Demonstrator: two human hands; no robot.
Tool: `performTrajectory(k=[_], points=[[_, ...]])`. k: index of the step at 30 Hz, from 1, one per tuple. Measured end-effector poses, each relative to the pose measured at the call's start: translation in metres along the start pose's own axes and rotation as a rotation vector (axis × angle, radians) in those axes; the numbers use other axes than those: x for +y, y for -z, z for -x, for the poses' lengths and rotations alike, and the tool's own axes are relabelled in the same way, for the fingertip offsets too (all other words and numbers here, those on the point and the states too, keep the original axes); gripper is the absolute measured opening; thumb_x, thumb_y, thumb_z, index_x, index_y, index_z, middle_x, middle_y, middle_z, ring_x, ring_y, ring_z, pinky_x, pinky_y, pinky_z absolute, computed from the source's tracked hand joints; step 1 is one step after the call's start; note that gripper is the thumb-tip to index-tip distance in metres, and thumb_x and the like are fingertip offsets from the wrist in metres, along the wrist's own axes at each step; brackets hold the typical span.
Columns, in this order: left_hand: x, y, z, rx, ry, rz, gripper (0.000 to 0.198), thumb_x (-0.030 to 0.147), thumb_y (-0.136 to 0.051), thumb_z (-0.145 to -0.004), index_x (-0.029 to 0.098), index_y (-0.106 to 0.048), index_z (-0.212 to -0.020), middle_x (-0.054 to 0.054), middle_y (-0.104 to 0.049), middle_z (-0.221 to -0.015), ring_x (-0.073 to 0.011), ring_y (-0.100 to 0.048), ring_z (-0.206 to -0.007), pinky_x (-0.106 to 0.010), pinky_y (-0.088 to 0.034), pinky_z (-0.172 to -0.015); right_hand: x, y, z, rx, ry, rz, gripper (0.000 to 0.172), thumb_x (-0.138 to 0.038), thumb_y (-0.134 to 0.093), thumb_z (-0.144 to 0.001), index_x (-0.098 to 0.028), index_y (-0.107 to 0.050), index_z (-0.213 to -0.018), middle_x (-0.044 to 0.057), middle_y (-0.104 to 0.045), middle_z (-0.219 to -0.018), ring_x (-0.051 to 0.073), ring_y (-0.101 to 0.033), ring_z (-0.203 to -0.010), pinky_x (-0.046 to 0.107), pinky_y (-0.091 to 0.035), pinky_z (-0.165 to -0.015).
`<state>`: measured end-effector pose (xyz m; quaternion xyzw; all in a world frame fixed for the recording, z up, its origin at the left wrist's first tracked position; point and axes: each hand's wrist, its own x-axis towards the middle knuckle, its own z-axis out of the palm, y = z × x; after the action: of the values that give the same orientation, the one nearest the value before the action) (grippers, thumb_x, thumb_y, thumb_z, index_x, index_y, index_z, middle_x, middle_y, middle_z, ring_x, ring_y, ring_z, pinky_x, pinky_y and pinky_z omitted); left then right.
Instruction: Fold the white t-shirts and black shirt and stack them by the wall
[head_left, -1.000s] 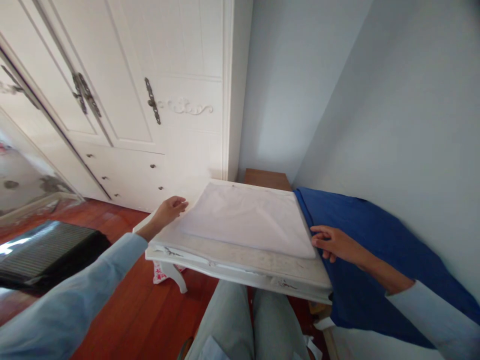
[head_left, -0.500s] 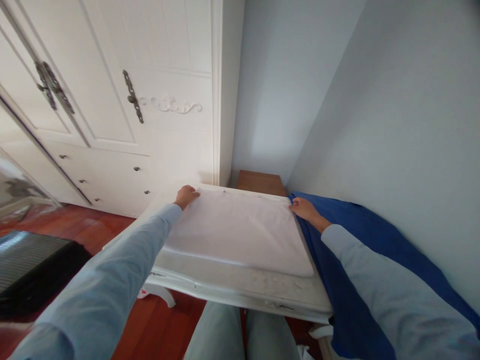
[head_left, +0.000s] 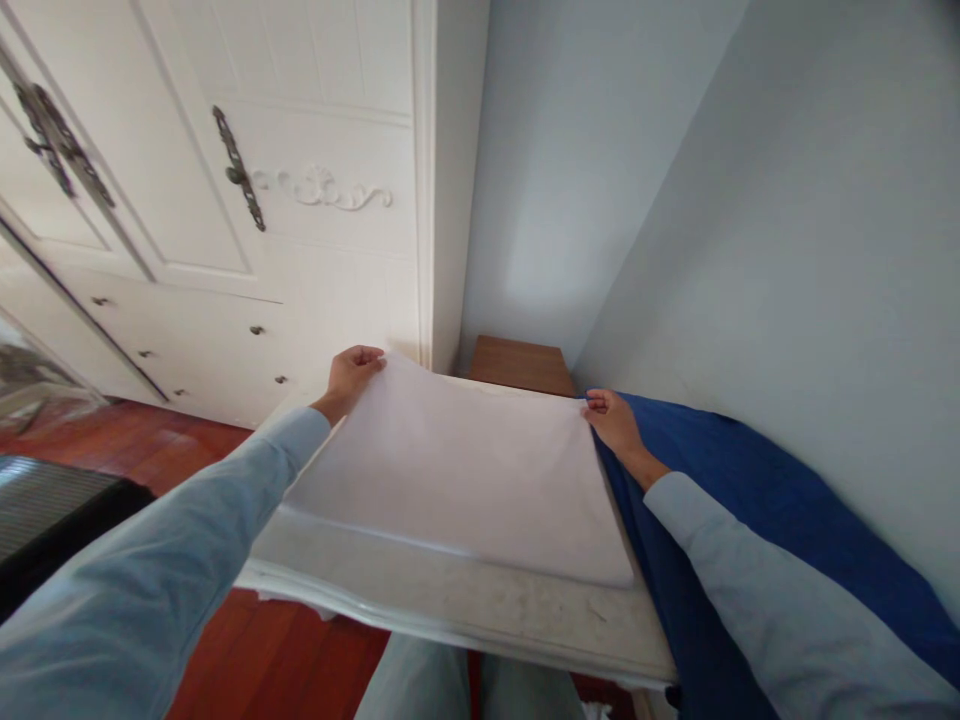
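Note:
A white cloth (head_left: pixel 457 475) lies spread on a small white table (head_left: pixel 480 620) in front of me. My left hand (head_left: pixel 351 372) pinches the cloth's far left corner, fingers closed on it. My right hand (head_left: pixel 611 418) grips the far right corner in the same way. The far edge of the cloth is raised off the table between my two hands. Both my arms wear light blue sleeves.
A blue cloth (head_left: pixel 757 520) drapes along the grey wall to the right of the table. A white wardrobe (head_left: pixel 225 200) with metal handles stands at the left. A brown wooden piece (head_left: pixel 521 365) sits behind the table. A dark object (head_left: pixel 52 510) lies on the red wood floor at left.
Both hands went from the cloth's near sides to its far corners, closed on them, and have lifted the far edge. My view has moved closer to the table.

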<state>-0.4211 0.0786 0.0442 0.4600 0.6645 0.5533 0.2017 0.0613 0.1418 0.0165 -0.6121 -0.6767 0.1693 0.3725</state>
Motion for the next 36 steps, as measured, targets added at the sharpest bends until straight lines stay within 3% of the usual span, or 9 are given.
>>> performTrajectory(k=[4,8,11,14,18,21,24,28,36], points=[[-0.009,-0.012,-0.004,-0.037,0.050,-0.221,0.031,0.029,-0.065,-0.071,0.013,-0.071,-0.098,-0.009,-0.073,-0.090,-0.0216,-0.067,-0.082,-0.030,-0.053,-0.072,0.006,-0.010,0.001,0.033,-0.055,0.051,0.030,-0.014,-0.064,-0.074,-0.015,-0.064,-0.104,0.006,-0.071,-0.090,0.019,-0.068,-0.084,0.036,-0.053,-0.088],[-0.009,-0.013,-0.001,-0.029,0.050,-0.346,0.031,0.028,-0.060,-0.078,0.012,-0.070,-0.102,-0.015,-0.072,-0.105,-0.0294,-0.066,-0.101,-0.041,-0.051,-0.092,0.000,-0.009,0.007,0.036,0.022,0.122,0.034,-0.015,-0.058,-0.077,-0.015,-0.063,-0.111,0.009,-0.071,-0.098,0.020,-0.067,-0.088,0.037,-0.053,-0.090],[0.000,-0.002,0.017,-0.087,-0.185,-0.565,0.045,0.036,-0.053,-0.088,0.012,-0.062,-0.124,-0.017,-0.061,-0.133,-0.0305,-0.056,-0.124,-0.044,-0.041,-0.108,-0.014,-0.004,0.018,0.011,0.197,0.191,0.039,-0.021,-0.055,-0.083,-0.013,-0.060,-0.120,0.015,-0.066,-0.117,0.025,-0.063,-0.109,0.042,-0.049,-0.100],[0.010,0.010,0.051,-0.332,-0.561,-0.850,0.058,0.049,-0.037,-0.098,0.012,-0.049,-0.141,-0.017,-0.044,-0.152,-0.0297,-0.039,-0.142,-0.045,-0.032,-0.116,-0.043,-0.007,0.038,-0.112,0.444,0.223,0.045,-0.030,-0.051,-0.090,-0.013,-0.056,-0.131,0.017,-0.059,-0.133,0.027,-0.052,-0.128,0.046,-0.040,-0.112],[0.016,0.004,0.097,-0.553,-0.730,-0.991,0.066,0.055,-0.028,-0.101,0.010,-0.042,-0.148,-0.017,-0.032,-0.160,-0.0276,-0.020,-0.151,-0.042,-0.021,-0.121,-0.105,-0.042,0.072,-0.319,0.653,0.233,0.052,-0.039,-0.050,-0.095,-0.010,-0.052,-0.138,0.019,-0.047,-0.148,0.028,-0.042,-0.139,0.046,-0.033,-0.118],[0.016,-0.015,0.111,-0.608,-0.719,-1.034,0.064,0.048,-0.035,-0.101,0.007,-0.038,-0.150,-0.019,-0.026,-0.161,-0.0292,-0.017,-0.151,-0.043,-0.017,-0.123,-0.157,-0.085,0.094,-0.400,0.716,0.204,0.053,-0.040,-0.052,-0.095,-0.011,-0.051,-0.140,0.020,-0.045,-0.150,0.029,-0.039,-0.141,0.047,-0.033,-0.117],[0.012,-0.031,0.111,-0.677,-0.626,-1.046,0.059,0.033,-0.043,-0.098,0.009,-0.038,-0.151,-0.019,-0.026,-0.161,-0.0292,-0.019,-0.151,-0.043,-0.020,-0.122,-0.188,-0.121,0.108,-0.460,0.753,0.175,0.051,-0.039,-0.054,-0.096,-0.010,-0.052,-0.138,0.020,-0.049,-0.146,0.027,-0.041,-0.139,0.044,-0.034,-0.116],[0.007,-0.035,0.106,-0.586,-0.543,-1.009,0.053,0.034,-0.034,-0.101,0.011,-0.042,-0.148,-0.019,-0.034,-0.158,-0.0271,-0.027,-0.149,-0.044,-0.023,-0.121,-0.176,-0.132,0.107,-0.474,0.671,0.296,0.051,-0.041,-0.044,-0.101,-0.007,-0.051,-0.139,0.020,-0.048,-0.147,0.026,-0.041,-0.140,0.043,-0.029,-0.118],[0.010,-0.034,0.108,-0.552,-0.430,-1.054,0.068,0.056,-0.025,-0.101,0.013,-0.035,-0.154,-0.018,-0.028,-0.160,-0.0325,-0.023,-0.149,-0.051,-0.018,-0.120,-0.102,-0.079,0.075,-0.466,0.461,0.614,0.063,-0.049,-0.027,-0.103,-0.010,-0.040,-0.150,0.017,-0.032,-0.159,0.029,-0.027,-0.148,0.045,-0.023,-0.120]])
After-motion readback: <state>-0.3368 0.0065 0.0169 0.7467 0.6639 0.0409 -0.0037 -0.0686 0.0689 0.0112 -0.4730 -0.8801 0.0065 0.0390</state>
